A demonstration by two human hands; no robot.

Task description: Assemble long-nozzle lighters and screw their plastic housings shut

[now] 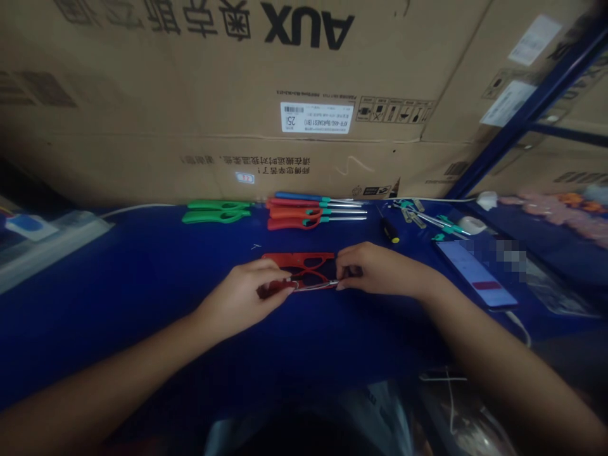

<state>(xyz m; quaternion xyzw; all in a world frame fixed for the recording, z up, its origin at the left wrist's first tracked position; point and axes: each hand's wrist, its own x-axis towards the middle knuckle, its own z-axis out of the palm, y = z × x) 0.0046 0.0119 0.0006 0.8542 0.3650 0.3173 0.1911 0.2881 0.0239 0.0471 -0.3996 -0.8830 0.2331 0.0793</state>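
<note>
My left hand (247,288) is closed round the left end of a red lighter handle half (319,278), thumb and fingers pinching it low over the blue table. A thin pale wire or rod (311,288) runs along this half towards my right hand (361,269). The fingertips of that hand are pinched together at the right end of the piece; what exactly lies between them is partly hidden. Just behind, a second red handle half (287,259) with a trigger opening lies on the table. My left fingers cover most of the inside of the held half.
Behind lie several red and blue lighters (294,214) with metal tubes, and green handle shells (213,212). To the right are a black screwdriver (390,229), teal-ended metal tubes (439,221) and a phone (475,272) on a cable. Large cardboard boxes (213,114) wall off the back.
</note>
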